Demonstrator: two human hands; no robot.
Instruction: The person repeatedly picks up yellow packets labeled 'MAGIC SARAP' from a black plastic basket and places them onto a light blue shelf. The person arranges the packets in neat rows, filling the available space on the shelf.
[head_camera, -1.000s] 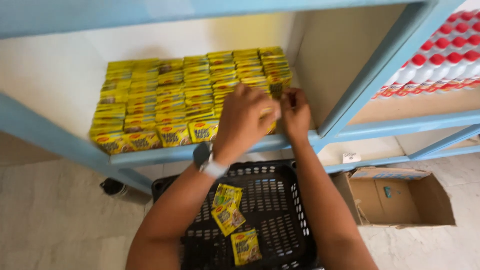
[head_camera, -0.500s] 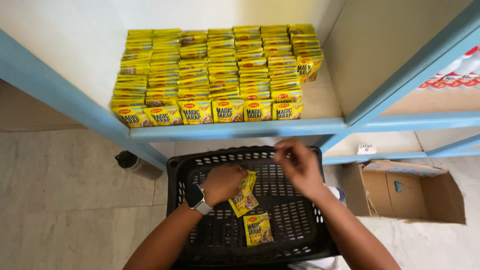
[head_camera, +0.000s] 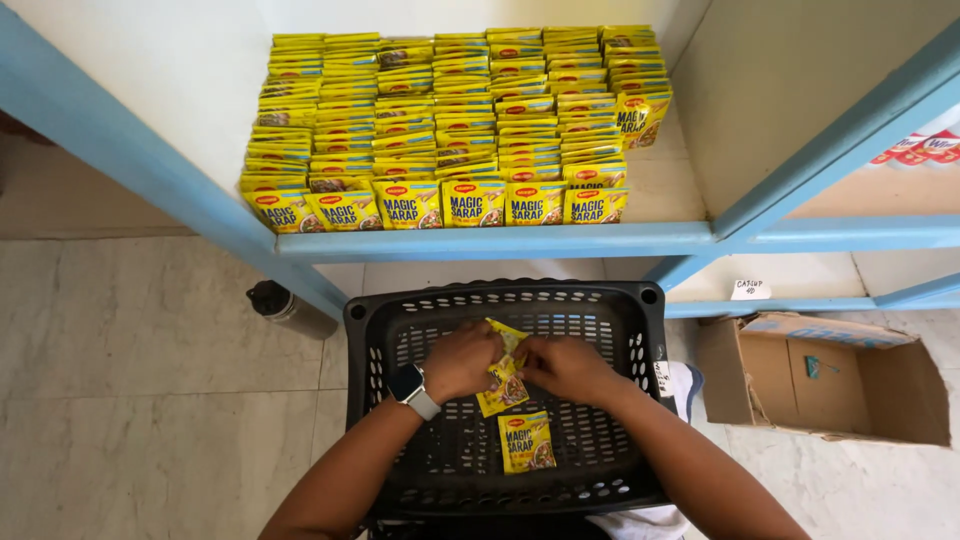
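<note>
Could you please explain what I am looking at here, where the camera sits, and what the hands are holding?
There is no machine: a person wears the camera on their head, so you look down along their arms. Both hands work inside a black plastic basket on the floor. The left hand, with a watch on its wrist, and the right hand together hold a few yellow sachets. One more loose sachet lies in the basket. Above, a blue shelf carries rows of the same sachets. An open cardboard box stands at the right.

Glossy foil sachets (head_camera: 506, 375); matt black plastic crate (head_camera: 650, 330); rough brown cardboard box (head_camera: 890, 385).
</note>
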